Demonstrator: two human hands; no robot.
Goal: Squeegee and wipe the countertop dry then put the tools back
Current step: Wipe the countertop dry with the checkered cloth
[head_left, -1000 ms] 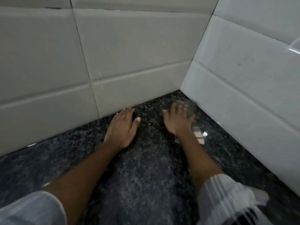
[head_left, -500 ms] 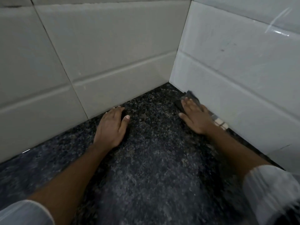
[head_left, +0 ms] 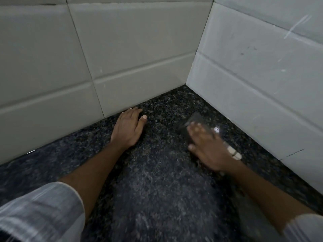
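Countertop (head_left: 157, 189): dark speckled stone, meets white wall tiles (head_left: 122, 49).
Left hand (head_left: 128, 129): flat, fingers spread, empty, fingertips at tile base.
Right hand (head_left: 208, 147): blurred, pressed flat on dark cloth (head_left: 194, 122), near countertop's corner.

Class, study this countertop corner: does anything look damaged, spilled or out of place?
Nothing is spilled or askew on the dark speckled granite countertop. The only flaws are on the white tiled right wall: a thin dark hairline crack low down and pale scratch marks higher up.
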